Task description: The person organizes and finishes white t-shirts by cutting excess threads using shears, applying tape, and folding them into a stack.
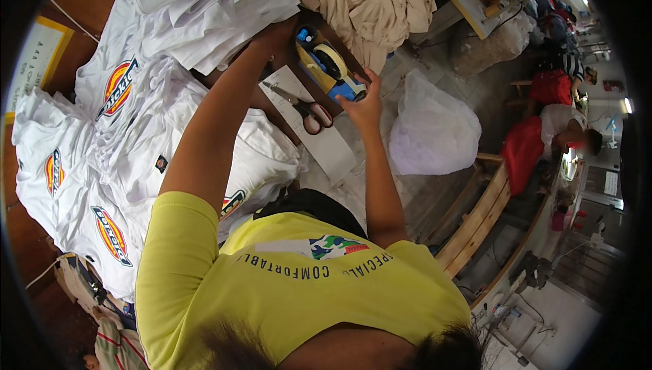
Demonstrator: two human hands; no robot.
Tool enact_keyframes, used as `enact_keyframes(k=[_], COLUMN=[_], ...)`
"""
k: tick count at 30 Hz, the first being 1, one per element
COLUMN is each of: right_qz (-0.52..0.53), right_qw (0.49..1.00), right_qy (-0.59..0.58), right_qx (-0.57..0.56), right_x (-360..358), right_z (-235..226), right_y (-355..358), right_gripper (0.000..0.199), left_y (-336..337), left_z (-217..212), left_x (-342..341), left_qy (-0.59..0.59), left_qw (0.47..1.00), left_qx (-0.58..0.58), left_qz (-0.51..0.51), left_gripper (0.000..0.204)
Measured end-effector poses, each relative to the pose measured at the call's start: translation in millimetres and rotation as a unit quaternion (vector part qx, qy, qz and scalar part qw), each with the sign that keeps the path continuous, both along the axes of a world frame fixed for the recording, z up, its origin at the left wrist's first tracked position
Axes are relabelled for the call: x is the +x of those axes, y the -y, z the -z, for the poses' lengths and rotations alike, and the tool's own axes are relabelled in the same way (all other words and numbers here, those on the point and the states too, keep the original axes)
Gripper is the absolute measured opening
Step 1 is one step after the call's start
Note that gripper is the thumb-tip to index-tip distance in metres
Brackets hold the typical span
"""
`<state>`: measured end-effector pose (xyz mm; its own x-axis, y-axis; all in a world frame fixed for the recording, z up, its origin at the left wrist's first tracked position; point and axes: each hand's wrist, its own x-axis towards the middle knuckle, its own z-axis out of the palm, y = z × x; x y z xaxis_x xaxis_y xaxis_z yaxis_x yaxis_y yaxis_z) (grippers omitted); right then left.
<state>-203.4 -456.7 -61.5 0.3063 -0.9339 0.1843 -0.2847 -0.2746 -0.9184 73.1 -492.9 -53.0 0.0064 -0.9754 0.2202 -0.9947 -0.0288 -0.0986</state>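
Note:
A blue and yellow tape dispenser (pixel 314 71) with a roll of pale tape (pixel 331 59) stands on the dark table. My right hand (pixel 363 100) is at its near end, thumb and fingers curled round the blue tip. My left arm reaches forward past the white shirts, and my left hand (pixel 280 36) is beside the dispenser's far end, against the shirt stack; its fingers are hidden in shadow. Scissors with dark red-rimmed handles (pixel 314 117) lie on a white card strip (pixel 331 153) nearer to me.
White printed T-shirts (pixel 153 146) cover the left, with a tall folded stack (pixel 210 10) beyond. Beige cloth (pixel 370 3) is piled at the far side. Right of my arm are a white plastic bag (pixel 435 125) and a wooden bench (pixel 479 217). Other people sit farther right.

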Motion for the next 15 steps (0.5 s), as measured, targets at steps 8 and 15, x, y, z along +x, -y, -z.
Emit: enact_keyframes(k=[8,15], right_qz=[0.019,0.038], right_qw=[1.0,0.998], right_qy=[0.012,0.051], right_qx=[-0.014,0.007], right_x=[2.5,7.5], right_z=[6.0,13.0], right_y=[0.5,-4.9], right_gripper=[0.083,0.082], left_y=[29.2,35.1], left_z=[14.7,0.8], left_x=[11.4,2.3], left_qy=[0.274,0.38], left_qw=[0.961,0.914], left_qx=[0.022,0.144], left_qz=[0.011,-0.003], left_gripper=[0.046,0.037])
